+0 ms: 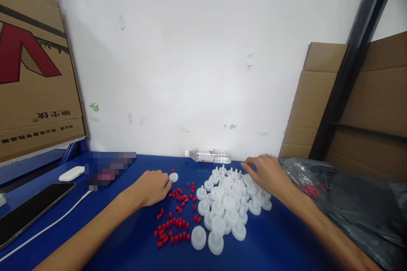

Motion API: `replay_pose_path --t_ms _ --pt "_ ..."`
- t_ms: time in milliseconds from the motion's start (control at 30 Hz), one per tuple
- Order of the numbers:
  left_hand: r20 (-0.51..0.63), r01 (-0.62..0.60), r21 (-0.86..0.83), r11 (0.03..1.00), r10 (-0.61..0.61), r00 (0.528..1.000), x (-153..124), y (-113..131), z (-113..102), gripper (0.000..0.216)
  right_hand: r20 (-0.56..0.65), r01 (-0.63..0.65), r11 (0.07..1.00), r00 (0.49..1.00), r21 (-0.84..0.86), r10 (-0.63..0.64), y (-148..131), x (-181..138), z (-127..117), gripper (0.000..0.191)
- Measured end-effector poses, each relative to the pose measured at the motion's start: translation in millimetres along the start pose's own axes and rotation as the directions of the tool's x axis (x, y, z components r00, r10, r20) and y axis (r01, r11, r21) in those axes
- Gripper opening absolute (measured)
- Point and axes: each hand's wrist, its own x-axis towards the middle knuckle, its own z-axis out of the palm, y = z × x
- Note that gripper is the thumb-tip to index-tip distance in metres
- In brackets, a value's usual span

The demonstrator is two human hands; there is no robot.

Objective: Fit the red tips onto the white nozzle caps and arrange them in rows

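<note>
My left hand (155,187) rests on the blue table with its fingers curled. Its thumb and forefinger pinch the edge of a white nozzle cap (173,177), which has a red tip cap (173,171) on top. Over the far right side of a heap of white nozzle caps (229,203) hovers my right hand (265,172), its fingers loosely bent and apart, nothing visible in them. Many small red tip caps (173,222) lie scattered between the left hand and the heap.
A clear plastic bottle (208,156) lies against the white wall. To the left are a phone (34,207), a white case (71,174), a white cable (60,219) and a large cardboard box (34,72). Dark plastic bags (356,203) crowd the right side.
</note>
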Motion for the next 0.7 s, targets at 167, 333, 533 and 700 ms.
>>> replay_pose_path --t_ms 167,333,533,700 --pt "0.002 -0.001 0.023 1.000 0.001 1.000 2 0 5 0.047 0.103 -0.011 0.999 0.995 0.031 0.007 -3 -1 -11 0.026" --pt "-0.010 -0.016 0.021 1.000 0.016 1.000 2 1 7 0.045 0.202 -0.001 0.997 0.979 0.072 -0.014 -3 -3 -18 0.025" --pt "-0.047 -0.044 0.005 0.999 0.044 0.998 2 0 7 0.038 0.248 0.022 0.992 0.967 0.128 -0.053 -1 -5 -19 0.010" --pt "-0.143 -0.070 -0.041 0.997 0.063 0.988 4 3 -4 0.039 0.139 0.013 0.986 0.990 0.166 -0.036 -9 -4 -25 0.020"
